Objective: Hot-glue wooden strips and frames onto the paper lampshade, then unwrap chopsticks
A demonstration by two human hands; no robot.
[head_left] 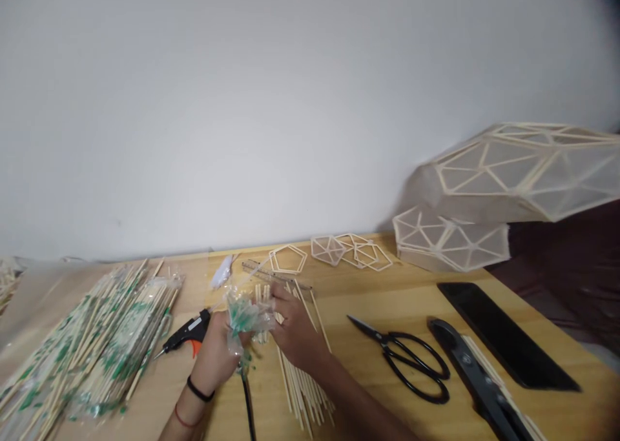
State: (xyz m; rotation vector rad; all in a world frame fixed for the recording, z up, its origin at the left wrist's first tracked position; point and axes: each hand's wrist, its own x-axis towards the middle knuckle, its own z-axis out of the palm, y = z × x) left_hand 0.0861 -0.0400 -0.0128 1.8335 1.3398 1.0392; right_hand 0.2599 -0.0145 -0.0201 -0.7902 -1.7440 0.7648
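Note:
My left hand [219,350] is closed around crumpled clear plastic wrappers [239,313] with green print. Close beside it, my right hand [294,330] has its fingers curled at a few short-looking stick ends [262,292], which rise between the two hands. The wrappers partly cover these sticks and the fingertips. Beneath my right hand and forearm, a bundle of loose wooden chopsticks [306,392] lies on the table. A black hot glue gun [191,332] with an orange trigger rests left of my left hand.
Wrapped chopsticks [116,338] are heaped at the left. Black-handled scissors [411,360], a long dark tool [467,370] and a flat black slab [504,334] lie at the right. Stick pentagons [288,270] lie near the wall. Panelled stick structures [450,241] stand at the back right.

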